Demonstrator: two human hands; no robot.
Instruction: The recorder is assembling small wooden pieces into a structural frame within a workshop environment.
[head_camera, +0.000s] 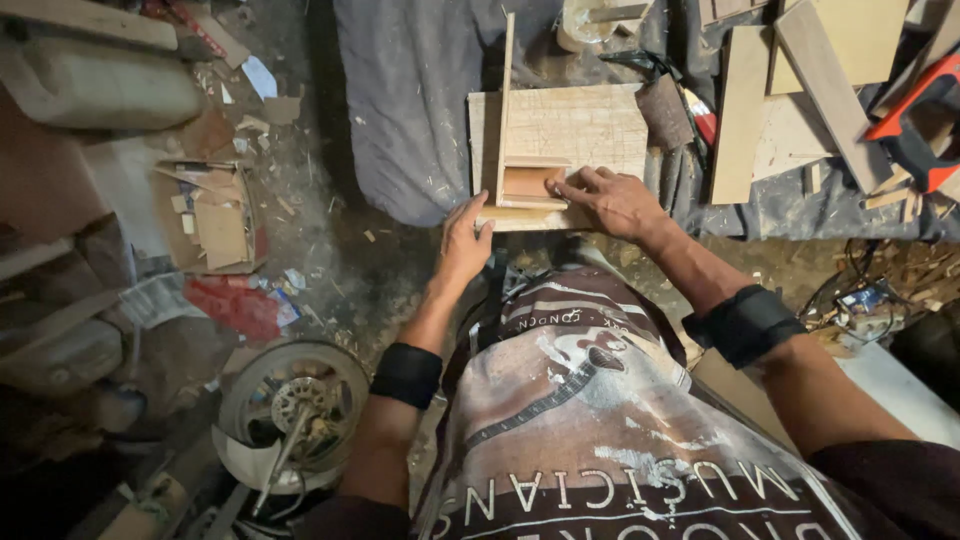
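A pale, flat plywood assembly with an upright wooden divider (556, 140) is steadied at the near edge of a workbench draped in grey cloth (420, 100). The left hand (463, 243) is laid against the front edge, fingers extended and closed on nothing; the right hand (612, 200) is spread flat, fingertips pressed on a small reddish-brown wooden block (528, 183) beside the divider. With part of the board overhanging the bench, it could be tipped or shifted by uneven pressure, and the block knocked out of line. On the littered floor to the left, an open brown cardboard box of offcuts (215, 220) is seen, with a crumpled red wrapper (235, 305) just below it; its print cannot be made out.
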